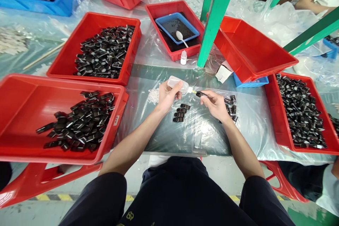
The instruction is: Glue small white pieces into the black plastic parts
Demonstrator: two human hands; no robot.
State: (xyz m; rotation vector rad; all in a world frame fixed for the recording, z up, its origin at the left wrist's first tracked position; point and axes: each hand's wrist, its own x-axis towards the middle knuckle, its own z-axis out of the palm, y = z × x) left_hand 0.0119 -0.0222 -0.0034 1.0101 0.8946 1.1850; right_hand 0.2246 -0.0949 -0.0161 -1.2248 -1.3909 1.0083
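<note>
My left hand point(167, 96) is wrapped round a translucent squeeze bottle point(178, 83), tilted so its nozzle points right. The nozzle tip meets, or nearly meets, a small glossy black part point(201, 94) pinched in the fingers of my right hand point(215, 104). Below and between my hands, several similar black parts point(180, 110) lie in a short column on the plastic-covered table. Another group of black parts point(233, 99) lies beside my right hand, partly hidden by it. Left of the bottle is a small heap of white bits point(153, 96).
Red bins of black parts stand at left point(122, 113), back left point(137, 47) and right point(286, 144). A red tray point(174, 55) holds a blue tray with a white spoon point(179, 35). Near it are a small white bottle point(183, 57), a green post point(209, 31) and a tilted red bin point(254, 49).
</note>
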